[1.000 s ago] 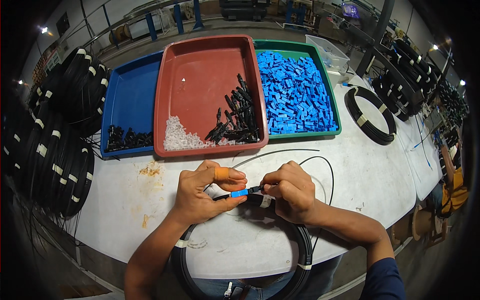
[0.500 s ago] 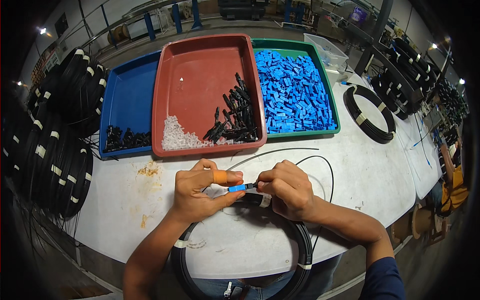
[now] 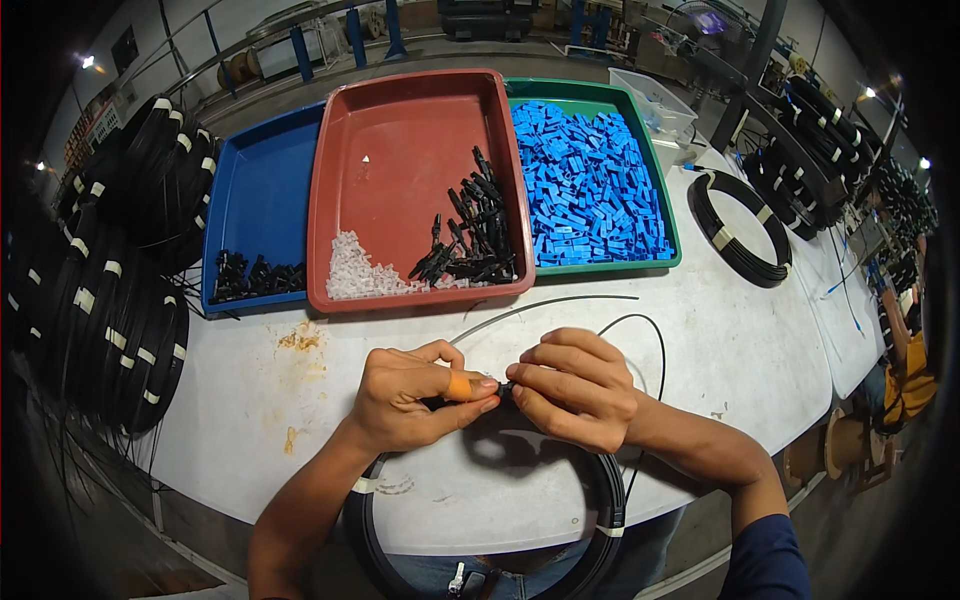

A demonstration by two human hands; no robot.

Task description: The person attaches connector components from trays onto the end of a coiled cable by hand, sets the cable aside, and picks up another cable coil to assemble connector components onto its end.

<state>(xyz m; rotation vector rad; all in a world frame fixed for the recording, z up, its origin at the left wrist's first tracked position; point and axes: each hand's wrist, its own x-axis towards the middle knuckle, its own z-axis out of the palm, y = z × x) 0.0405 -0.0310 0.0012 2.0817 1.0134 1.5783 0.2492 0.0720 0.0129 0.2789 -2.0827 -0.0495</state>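
Over the near middle of the white table my two hands meet, fingertips almost touching. My left hand (image 3: 410,398), with an orange band round one finger, pinches a cable connector (image 3: 505,390). Only a small dark part of it shows between the fingertips; its blue body is hidden. My right hand (image 3: 580,390) closes its thumb and fingers on the connector's other end, and what lies inside that grip is mostly covered. Below both hands a coil of black cable (image 3: 612,480), bound with pale tape, overhangs the table's near edge. A loose cable end (image 3: 540,303) curves out beyond the hands.
Across the far side stand a blue tray (image 3: 262,180) with black parts, a red tray (image 3: 415,120) with clear and black pieces, and a green tray (image 3: 675,235) full of blue connector housings. Cable coils (image 3: 120,330) crowd the left; another coil (image 3: 745,230) lies right.
The blue connector body, visible between my hands before, is now covered by fingers. My left hand has shifted slightly right and down, and more of my right hand's fingers wrap over the joint.
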